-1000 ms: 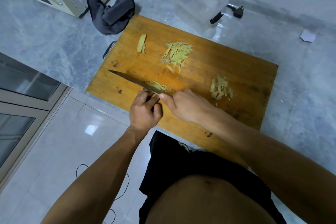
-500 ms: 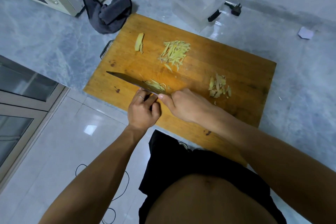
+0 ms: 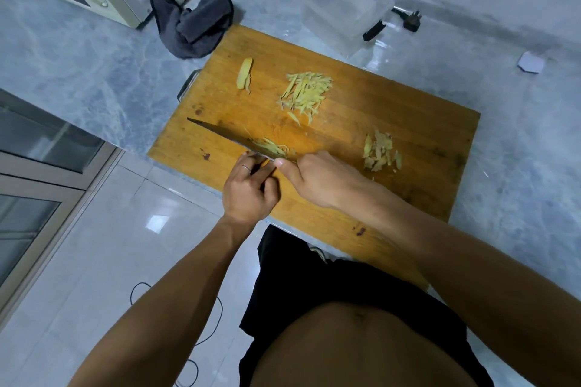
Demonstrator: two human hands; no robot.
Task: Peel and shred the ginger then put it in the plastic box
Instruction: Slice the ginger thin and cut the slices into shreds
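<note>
Knife: left hand grip clamped on handle; right hand fingers curled, pinning ginger slices for shredding.

We've got bare table left of the cutting board; a grey cloth and plastic box crowd its far edge.

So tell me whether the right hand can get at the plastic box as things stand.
Probably yes. The plastic box sits uncovered just beyond the cutting board, only low ginger shreds lie between, but the right hand is steadying ginger beside the knife.
</note>
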